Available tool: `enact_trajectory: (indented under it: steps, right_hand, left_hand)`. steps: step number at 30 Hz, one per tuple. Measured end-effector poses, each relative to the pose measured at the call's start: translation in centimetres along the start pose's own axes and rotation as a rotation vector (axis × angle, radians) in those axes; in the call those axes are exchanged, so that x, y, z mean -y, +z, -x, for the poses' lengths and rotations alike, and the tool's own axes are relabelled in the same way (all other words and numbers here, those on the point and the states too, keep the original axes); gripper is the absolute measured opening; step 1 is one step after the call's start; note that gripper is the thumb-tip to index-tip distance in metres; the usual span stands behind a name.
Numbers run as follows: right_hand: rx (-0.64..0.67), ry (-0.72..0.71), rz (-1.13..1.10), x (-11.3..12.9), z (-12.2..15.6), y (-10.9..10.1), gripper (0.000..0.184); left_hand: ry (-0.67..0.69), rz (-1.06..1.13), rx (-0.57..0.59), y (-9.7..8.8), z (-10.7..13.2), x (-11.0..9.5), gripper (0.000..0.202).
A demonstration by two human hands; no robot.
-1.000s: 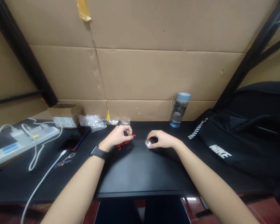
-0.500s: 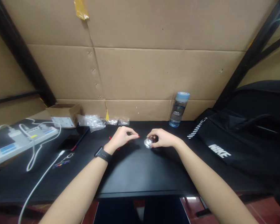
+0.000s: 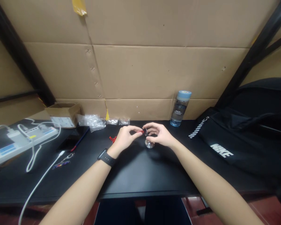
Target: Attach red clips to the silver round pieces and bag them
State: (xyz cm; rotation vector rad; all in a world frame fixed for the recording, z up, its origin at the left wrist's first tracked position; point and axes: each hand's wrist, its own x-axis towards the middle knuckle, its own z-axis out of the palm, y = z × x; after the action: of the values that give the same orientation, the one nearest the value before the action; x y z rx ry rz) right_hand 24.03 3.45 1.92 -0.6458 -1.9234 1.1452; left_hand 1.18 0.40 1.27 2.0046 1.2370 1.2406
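Note:
My left hand [image 3: 125, 138], with a black watch on the wrist, pinches a thin red cord [image 3: 112, 138] whose loose end trails onto the black desk behind the hand. My right hand [image 3: 159, 134] is closed on a small shiny silver round object [image 3: 149, 144] that it holds tilted just above the desk. The fingertips of both hands meet over the object, with the red cord's tip between them.
A black desk [image 3: 135, 175] backed by cardboard. A blue-capped water bottle [image 3: 180, 108] stands at the back, small plastic bags [image 3: 93, 121] and a cardboard box [image 3: 63, 114] to the left. A white power strip [image 3: 16, 143] with cables lies far left, a black bag [image 3: 243, 137] at right.
My left hand has carried the red cord's end rightward to the silver object. My right hand has lifted and tilted that object off the desk. Both hands now touch.

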Motion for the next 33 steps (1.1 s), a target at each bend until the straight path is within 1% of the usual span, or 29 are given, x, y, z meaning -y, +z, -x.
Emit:
enact_trajectory:
  steps: [3,6,11,19,21,24,28,33]
  right_hand:
    - [-0.027,-0.011,-0.066,0.2,0.0,0.7,0.051]
    - [-0.046,-0.018,-0.082,0.3,0.1,1.1,0.051]
    - [-0.061,-0.030,-0.085,0.2,0.1,1.3,0.052]
    - [-0.084,-0.042,-0.044,-0.1,0.1,1.3,0.050]
    - [-0.092,-0.046,0.004,-0.1,0.1,1.4,0.051]
    - [-0.110,-0.078,0.134,-0.1,0.1,1.5,0.052]
    - [-0.124,-0.179,0.294,-0.2,0.2,1.7,0.052]
    - [-0.107,-0.307,0.439,-0.3,0.2,1.8,0.049]
  left_hand:
    - [0.072,-0.146,-0.011,0.0,0.2,-0.9,0.012]
    - [0.117,-0.232,-0.031,0.2,0.3,-1.5,0.013]
    - [0.129,-0.349,-0.072,0.5,0.6,-1.8,0.015]
    - [0.139,-0.409,-0.051,0.7,0.7,-1.6,0.014]
    - [0.138,-0.420,-0.055,0.8,0.7,-1.5,0.013]
    - [0.110,-0.436,-0.054,1.0,0.7,-1.2,0.013]
    - [0.041,-0.409,-0.030,1.2,0.6,-0.8,0.014]
    - [-0.022,-0.396,0.015,1.3,0.6,-0.6,0.013]
